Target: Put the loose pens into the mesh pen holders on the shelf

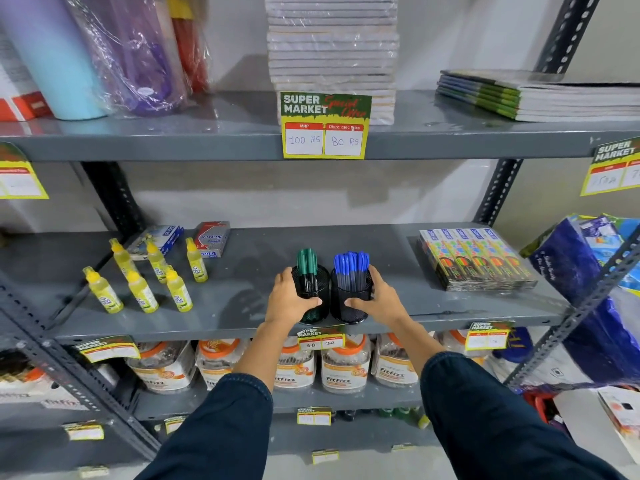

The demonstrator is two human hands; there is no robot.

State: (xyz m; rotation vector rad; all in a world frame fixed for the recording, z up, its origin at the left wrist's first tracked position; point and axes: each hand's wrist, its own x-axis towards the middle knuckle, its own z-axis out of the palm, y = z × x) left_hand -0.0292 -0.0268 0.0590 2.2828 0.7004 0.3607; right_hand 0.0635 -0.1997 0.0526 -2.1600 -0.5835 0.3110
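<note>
Two filled holders, green pens (307, 261) and blue pens (351, 263), are being gripped, left hand (289, 299) and right hand (377, 299), apparently for final squaring on the shelf (242, 271).

Two black mesh pen holders (311, 289) stand between the left hand (289, 299) and right hand (375, 299), one with green-capped pens (307, 261), one with blue-capped pens (351, 263) (too bunched to count). Left of the left hand, six yellow glue bottles (178, 292); right of the right hand, five colourful flat boxes (476, 259).
</note>
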